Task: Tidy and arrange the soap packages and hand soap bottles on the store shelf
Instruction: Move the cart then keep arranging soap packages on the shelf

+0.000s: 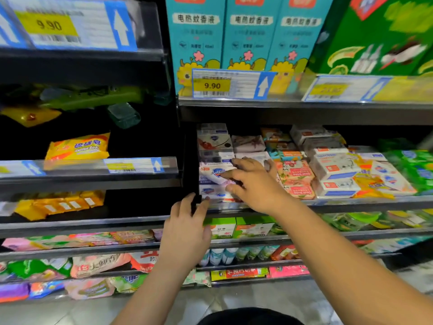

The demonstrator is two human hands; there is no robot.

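Few straight so far, most likely. Pinching one white soap box (214, 175) with right hand (255, 184), thumb and bent fingers (239, 163) tight on it, atop a neat stack. Touching shelf edge (351, 202) just below with left hand (187, 227), fingers straight, close together. Right of the fingers: pink packs (296, 178), more white boxes (335, 167), lying crooked. Cannot see any bottles.

Tightly packed soap packages (295, 177) crowd the shelf (351, 202) side by side; the upper shelf (304, 113) sits close over the stacks; open dark room surrounds the yellow soap pack (77, 147) leftward.
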